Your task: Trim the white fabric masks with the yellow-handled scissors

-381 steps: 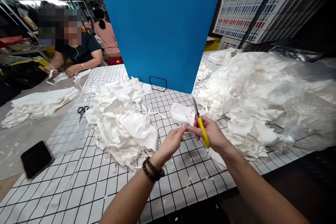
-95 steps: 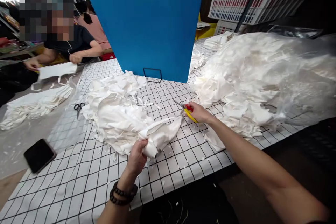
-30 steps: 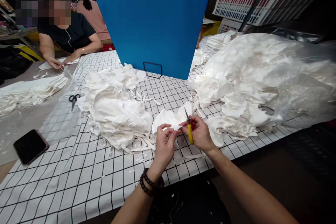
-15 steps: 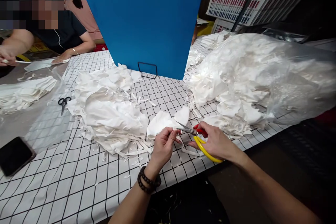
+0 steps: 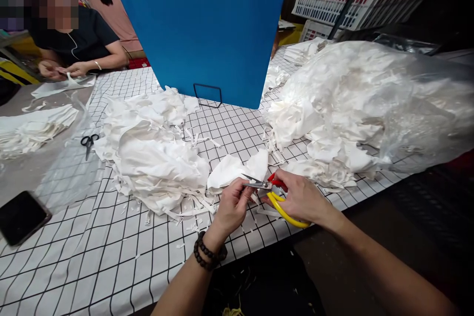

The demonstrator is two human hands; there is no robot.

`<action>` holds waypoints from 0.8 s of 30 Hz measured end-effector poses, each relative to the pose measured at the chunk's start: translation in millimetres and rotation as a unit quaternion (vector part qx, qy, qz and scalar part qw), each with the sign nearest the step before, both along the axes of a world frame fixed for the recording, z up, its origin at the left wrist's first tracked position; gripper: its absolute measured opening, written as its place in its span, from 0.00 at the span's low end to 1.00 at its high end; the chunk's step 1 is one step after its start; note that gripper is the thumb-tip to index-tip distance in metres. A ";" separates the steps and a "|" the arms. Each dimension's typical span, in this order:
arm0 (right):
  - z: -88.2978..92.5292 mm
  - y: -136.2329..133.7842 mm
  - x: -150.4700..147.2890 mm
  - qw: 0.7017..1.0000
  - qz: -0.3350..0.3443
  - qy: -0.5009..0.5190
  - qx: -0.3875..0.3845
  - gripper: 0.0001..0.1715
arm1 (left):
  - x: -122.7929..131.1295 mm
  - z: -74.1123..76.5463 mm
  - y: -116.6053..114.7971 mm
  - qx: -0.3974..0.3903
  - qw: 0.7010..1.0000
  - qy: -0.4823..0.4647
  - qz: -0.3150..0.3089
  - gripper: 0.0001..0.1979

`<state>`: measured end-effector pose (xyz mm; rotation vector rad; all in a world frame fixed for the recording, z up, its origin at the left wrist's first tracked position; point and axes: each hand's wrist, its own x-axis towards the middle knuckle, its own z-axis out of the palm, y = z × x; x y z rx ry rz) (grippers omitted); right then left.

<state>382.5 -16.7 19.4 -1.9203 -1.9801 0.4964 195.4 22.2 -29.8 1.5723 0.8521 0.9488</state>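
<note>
My right hand (image 5: 301, 196) grips a pair of scissors (image 5: 283, 210) with one red and one yellow handle. Their blades are parted and point left, right at the fingertips of my left hand (image 5: 233, 207). Those fingers are pinched on a piece of white fabric (image 5: 237, 170), most of which lies on the table just beyond them. How much of its edge sits between the blades is hidden by my fingers. Dark bead bracelets (image 5: 207, 252) circle my left wrist.
A heap of white fabric pieces (image 5: 155, 163) lies to the left, more spill from a clear plastic bag (image 5: 425, 103) at right. A blue board (image 5: 207, 29) stands behind. Black scissors (image 5: 89, 143) and a phone (image 5: 24, 217) lie left. A co-worker (image 5: 81, 34) sits far left, handling white cloth.
My scissors have shifted slightly left, their blades now at my left fingertips. The co-worker's hands have come together over the cloth.
</note>
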 end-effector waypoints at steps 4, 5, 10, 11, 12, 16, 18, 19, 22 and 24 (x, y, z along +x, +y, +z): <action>-0.2 -0.2 0.2 0.999 -0.003 -0.033 -0.012 0.15 | -1.6 2.8 0.3 0.025 1.000 0.018 0.001 0.11; -0.8 -0.3 0.5 0.999 -0.002 -0.040 -0.016 0.15 | -1.9 3.2 0.2 0.029 0.999 0.021 0.000 0.11; -3.4 -0.6 2.9 0.997 0.008 -0.069 -0.028 0.14 | -2.7 2.2 -0.7 0.008 1.000 0.013 -0.005 0.12; -3.3 -0.6 3.4 0.997 0.011 -0.076 -0.026 0.14 | -2.8 1.7 -0.7 0.001 1.000 0.010 -0.006 0.12; -2.9 -0.5 3.6 0.996 0.013 -0.083 -0.022 0.14 | -2.9 1.2 -0.5 -0.003 1.000 0.007 -0.007 0.12; -1.8 0.4 3.3 0.996 0.016 -0.092 -0.006 0.15 | -4.0 0.0 0.6 -0.002 1.000 0.002 -0.012 0.12; -4.0 0.9 3.7 0.996 0.013 -0.083 -0.006 0.14 | -4.5 -0.8 1.2 0.000 1.000 0.007 -0.016 0.12; -6.1 0.9 4.5 0.997 0.010 -0.075 -0.005 0.13 | -4.6 -1.3 1.5 0.000 1.000 0.010 -0.018 0.12; -15.2 -0.1 9.2 1.000 -0.008 0.016 -0.014 0.17 | -3.2 -2.6 2.4 -0.007 1.000 0.014 -0.015 0.13; -21.1 -1.1 13.0 0.983 -0.034 0.172 -0.047 0.20 | -1.6 -1.6 2.8 -0.005 1.000 0.017 -0.018 0.13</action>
